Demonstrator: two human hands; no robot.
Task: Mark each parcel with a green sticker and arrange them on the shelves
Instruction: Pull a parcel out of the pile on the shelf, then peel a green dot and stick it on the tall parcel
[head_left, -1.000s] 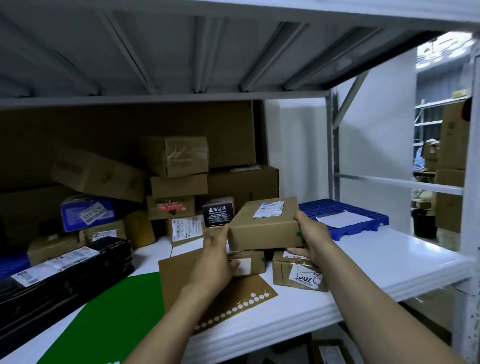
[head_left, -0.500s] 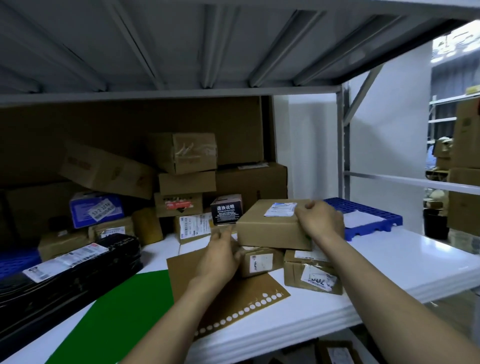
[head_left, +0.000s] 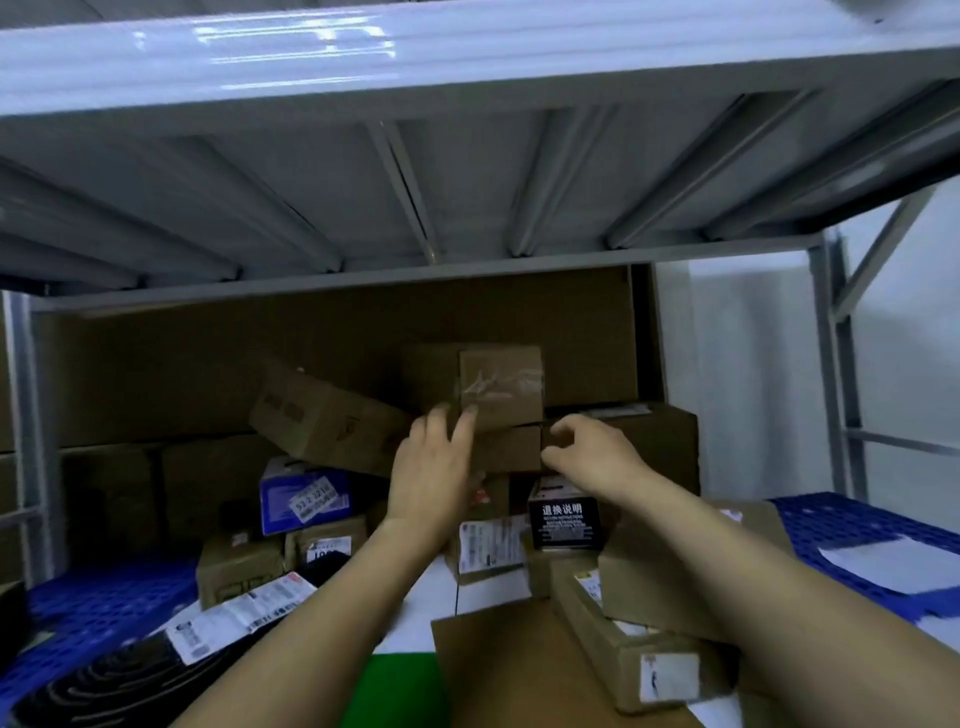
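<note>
Deep on the shelf (head_left: 415, 618), the left grip (head_left: 436, 467) is spread, fingertips (head_left: 470, 413) touching the taped parcel (head_left: 501, 387) just above; the right grip (head_left: 587, 457) curls at the flat carton (head_left: 506, 449) beside it, pinch unclear. Open room lies overhead.

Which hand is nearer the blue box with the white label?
Left. The left hand is just right of the blue box; the right hand is farther right, beyond the left.

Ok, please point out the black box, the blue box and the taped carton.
black box (head_left: 566, 525): head view, printed front face.
blue box (head_left: 278, 493): head view, front, left of label.
taped carton (head_left: 501, 387): head view, taped front face.
</note>
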